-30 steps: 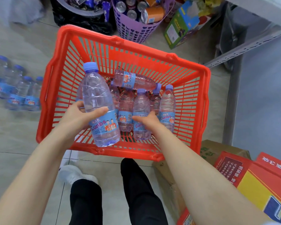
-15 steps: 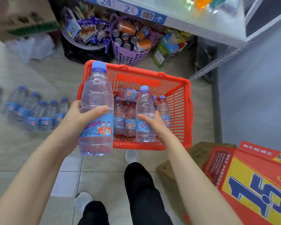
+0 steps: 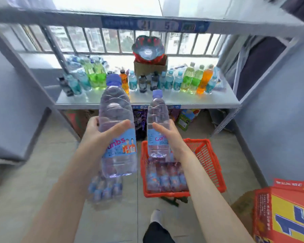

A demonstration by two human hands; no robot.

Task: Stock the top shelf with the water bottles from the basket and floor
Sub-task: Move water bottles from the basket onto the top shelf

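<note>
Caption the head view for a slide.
Left hand grips one water bottle, right hand a second bottle, before the shelves; red basket below holds more.

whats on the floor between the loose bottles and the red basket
Only a narrow strip of bare tile separates the floor bottles from the red basket, seen in the head view.

The nearer clear ribbed water bottle (image 3: pixel 117 111) was thin glossy plastic, its blue printed label (image 3: pixel 120 146) a shiny film; the farther clear ribbed water bottle (image 3: pixel 157 113) looked the same. The orange-red lattice basket (image 3: pixel 211 155) was hard, slightly glossy plastic. The grey shelf board (image 3: pixel 191 100) looked smooth painted metal, faintly reflective. The beige floor tiles (image 3: pixel 33 181) were matt.
</note>
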